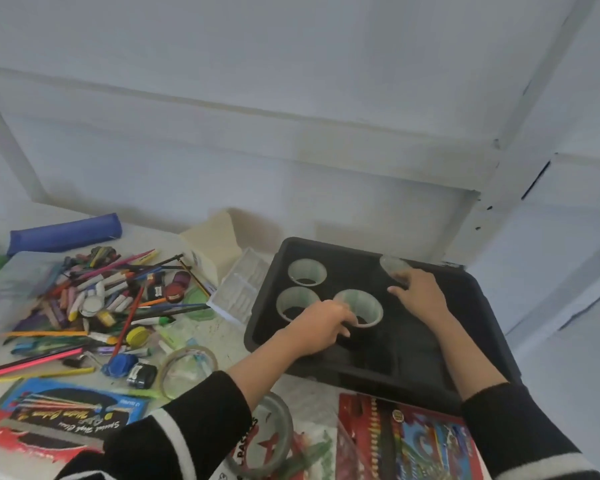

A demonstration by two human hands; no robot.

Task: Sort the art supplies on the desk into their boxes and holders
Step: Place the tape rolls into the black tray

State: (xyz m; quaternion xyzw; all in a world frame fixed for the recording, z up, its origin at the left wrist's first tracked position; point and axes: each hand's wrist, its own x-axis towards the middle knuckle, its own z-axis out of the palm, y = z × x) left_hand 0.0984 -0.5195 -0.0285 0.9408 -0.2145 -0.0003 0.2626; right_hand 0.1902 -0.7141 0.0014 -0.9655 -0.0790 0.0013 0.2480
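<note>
A red pencil box (406, 441) lies at the desk's (229, 341) near edge. In the black tray (430, 358) the left hand (321, 327) curls its fingers over the middle cup's (364, 304) rim; the right hand (420, 294) pinches the corner cup (392, 265) by the tray's far right corner. Loose supplies (97, 296) are heaped at the desk's left.

1. Black tray (465, 306): right side and near half are bare floor, open from above.
2. Tray's far-left part is blocked: far-left cup (307, 271), near-left cup (297, 301) and middle cup (361, 306) stand upright with narrow gaps.
3. Left hand (321, 327) grips the middle cup, right hand (420, 292) holds the tilted cup (394, 266) at the far rim. Both forearms cross the near rim.
4. Left tabletop (229, 344): pen-and-crayon pile (101, 296) covers it.
5. Narrow bare strip between pile and tray, bounded by white palette (243, 289) far and tape roll (187, 370) near.
</note>
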